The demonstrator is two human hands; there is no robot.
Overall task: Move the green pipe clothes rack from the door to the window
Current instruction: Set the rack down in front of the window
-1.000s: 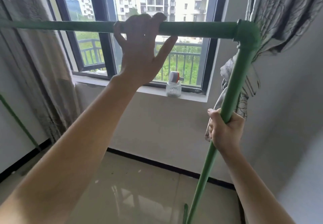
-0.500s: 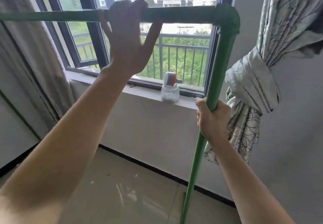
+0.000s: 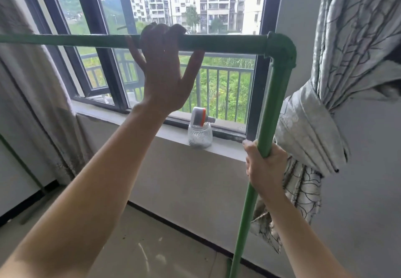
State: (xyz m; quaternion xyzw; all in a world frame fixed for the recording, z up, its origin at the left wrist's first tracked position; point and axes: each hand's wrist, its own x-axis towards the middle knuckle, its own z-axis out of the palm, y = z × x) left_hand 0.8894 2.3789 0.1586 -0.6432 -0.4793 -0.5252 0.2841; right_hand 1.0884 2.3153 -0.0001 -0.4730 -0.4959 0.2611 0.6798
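Observation:
The green pipe clothes rack (image 3: 227, 44) stands right in front of the window (image 3: 195, 38). Its top bar runs across the view to an elbow joint at the upper right, and its right upright drops to the floor. My left hand (image 3: 162, 69) hooks over the top bar with fingers curled on it and the thumb spread. My right hand (image 3: 265, 167) is closed around the right upright at about sill height. The rack's left leg shows only as a thin green pipe at the far left. Its feet are out of view.
A clear jar with an orange-and-white lid (image 3: 200, 132) sits on the window sill (image 3: 217, 147). A tied patterned curtain (image 3: 314, 136) hangs just right of the upright, touching my right hand. A beige curtain (image 3: 32, 104) hangs at the left. The tiled floor (image 3: 152, 251) lies below.
The view has tilted and shifted, so the top bar sits lower in frame and the window looks closer. Both hands keep the same grips on the rack.

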